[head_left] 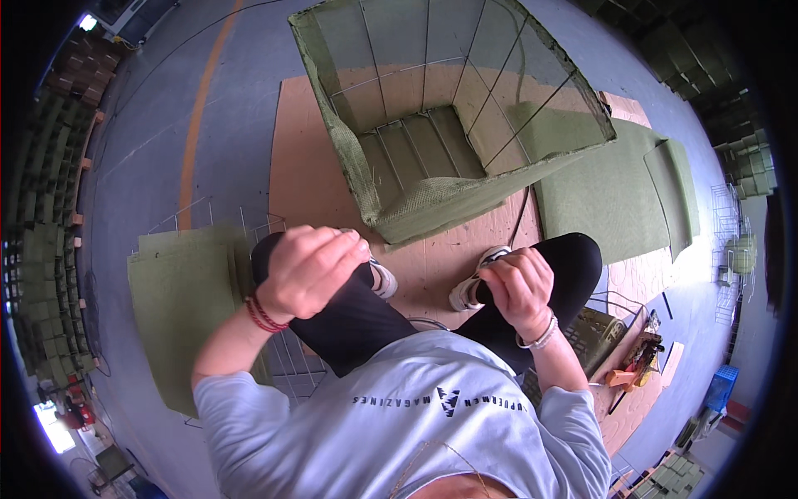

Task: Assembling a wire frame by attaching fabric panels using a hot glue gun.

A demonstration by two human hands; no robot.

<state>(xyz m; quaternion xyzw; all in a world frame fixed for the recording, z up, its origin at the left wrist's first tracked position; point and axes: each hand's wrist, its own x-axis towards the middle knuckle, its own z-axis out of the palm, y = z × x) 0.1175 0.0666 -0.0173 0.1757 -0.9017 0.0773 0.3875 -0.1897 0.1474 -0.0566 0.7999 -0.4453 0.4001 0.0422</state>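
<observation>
A large open basket of green mesh fabric over a metal wire frame stands tilted in front of my feet, its open side toward me. My left hand hovers over my left knee, close to the basket's near left corner, with its fingers curled and pressed together. Over my right knee is my right hand, its fingers bent down against the thumb, below the basket's near edge. Whatever either hand holds, if anything, is hidden or too small to name. Neither hand visibly grips the basket.
Plywood lies under the basket. Green fabric sheets lie over wire frames at left; more green fabric spreads at right. A tool with orange handles rests at lower right, near a blue crate. Stacked green goods line the left side.
</observation>
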